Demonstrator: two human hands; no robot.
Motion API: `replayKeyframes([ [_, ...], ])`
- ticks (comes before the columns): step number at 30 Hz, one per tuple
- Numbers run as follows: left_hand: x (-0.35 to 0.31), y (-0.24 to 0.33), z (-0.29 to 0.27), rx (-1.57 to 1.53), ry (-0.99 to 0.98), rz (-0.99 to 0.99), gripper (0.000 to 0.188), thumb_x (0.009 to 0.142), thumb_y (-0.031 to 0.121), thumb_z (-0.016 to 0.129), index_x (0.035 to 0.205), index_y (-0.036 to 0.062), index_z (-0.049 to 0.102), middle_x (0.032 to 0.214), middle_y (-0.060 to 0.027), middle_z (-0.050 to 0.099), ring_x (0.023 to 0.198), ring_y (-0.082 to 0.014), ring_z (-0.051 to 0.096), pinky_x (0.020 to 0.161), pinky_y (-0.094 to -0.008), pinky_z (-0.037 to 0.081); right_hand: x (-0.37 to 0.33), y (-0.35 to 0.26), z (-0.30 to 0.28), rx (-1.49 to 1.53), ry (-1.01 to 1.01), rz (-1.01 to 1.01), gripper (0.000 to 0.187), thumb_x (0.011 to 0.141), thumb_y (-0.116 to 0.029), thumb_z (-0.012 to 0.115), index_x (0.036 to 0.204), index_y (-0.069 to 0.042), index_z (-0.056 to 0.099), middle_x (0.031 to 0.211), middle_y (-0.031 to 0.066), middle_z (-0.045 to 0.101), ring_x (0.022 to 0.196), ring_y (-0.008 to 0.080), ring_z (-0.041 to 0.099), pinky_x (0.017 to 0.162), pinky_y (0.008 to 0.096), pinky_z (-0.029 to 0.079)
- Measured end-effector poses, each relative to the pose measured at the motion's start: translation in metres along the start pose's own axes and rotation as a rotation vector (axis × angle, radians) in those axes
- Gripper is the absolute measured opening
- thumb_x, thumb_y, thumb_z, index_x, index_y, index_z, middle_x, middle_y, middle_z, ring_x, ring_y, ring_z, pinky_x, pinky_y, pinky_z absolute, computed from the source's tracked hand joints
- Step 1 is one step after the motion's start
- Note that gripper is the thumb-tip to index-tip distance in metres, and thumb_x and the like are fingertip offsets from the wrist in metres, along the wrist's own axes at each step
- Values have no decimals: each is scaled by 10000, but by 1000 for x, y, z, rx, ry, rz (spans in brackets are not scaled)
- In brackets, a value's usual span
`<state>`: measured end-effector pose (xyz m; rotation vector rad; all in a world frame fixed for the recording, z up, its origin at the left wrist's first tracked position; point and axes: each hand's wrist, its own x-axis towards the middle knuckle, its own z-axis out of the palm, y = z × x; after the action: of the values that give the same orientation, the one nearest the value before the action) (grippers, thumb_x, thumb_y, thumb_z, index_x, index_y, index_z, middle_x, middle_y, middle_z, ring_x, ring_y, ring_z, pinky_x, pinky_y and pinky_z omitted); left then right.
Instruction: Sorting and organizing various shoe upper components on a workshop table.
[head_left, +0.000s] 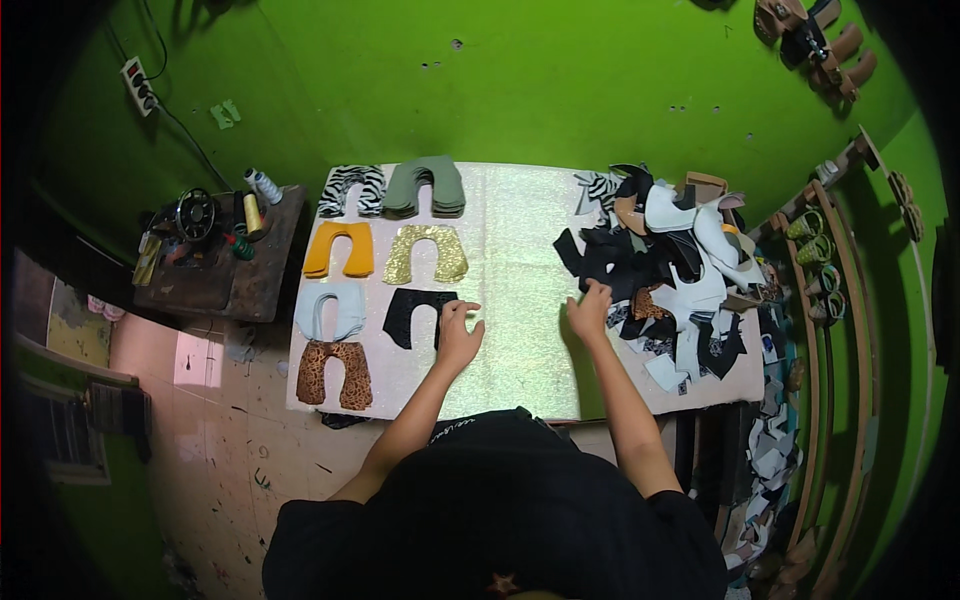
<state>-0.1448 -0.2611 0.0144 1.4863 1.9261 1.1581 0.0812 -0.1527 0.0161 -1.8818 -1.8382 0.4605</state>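
On the left of the table, my left hand rests over the right leg of a black U-shaped cut piece, thumb and fingers apart. My right hand is at the near left edge of a heap of scraps, its fingertips against a black scrap and its thumb held away from them. Around my left hand lie stacks of U-shaped pieces: zebra print, green, orange, glittery gold, pale grey and leopard print.
White scraps and other offcuts cover the table's right side. The shiny tabletop shows between my hands. A sewing machine with thread cones stands at left. A wooden rack with sandals stands at right.
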Motion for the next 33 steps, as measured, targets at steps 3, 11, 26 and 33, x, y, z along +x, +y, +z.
replayKeyframes([
  [3,2,22,17,-22,-33,20,262,712,83,619,966,62,556,1054,-148,450,986,-312,474,873,-369,383,27,26,-18,-11,-5,78,522,708,-145,624,1164,2,416,1140,193,383,1038,375,400,873,426,373],
  [11,8,33,48,-123,-125,42,234,729,73,597,958,46,561,1030,-157,467,977,-302,491,862,-343,401,81,42,-39,-30,67,-52,397,748,-42,558,1136,-43,474,1152,139,443,1056,343,430,896,395,378],
  [26,17,29,54,-151,-139,-12,211,739,53,578,947,19,563,991,-152,492,941,-282,522,849,-327,416,112,42,-58,-153,-135,-186,267,639,-35,651,880,-94,553,957,77,505,942,297,516,794,383,442],
  [33,18,27,53,-160,-165,-23,210,741,59,571,948,19,563,998,-142,495,946,-265,515,855,-324,420,109,48,-57,-218,-79,-257,255,611,-34,668,845,-85,581,915,85,519,917,283,526,771,388,447],
])
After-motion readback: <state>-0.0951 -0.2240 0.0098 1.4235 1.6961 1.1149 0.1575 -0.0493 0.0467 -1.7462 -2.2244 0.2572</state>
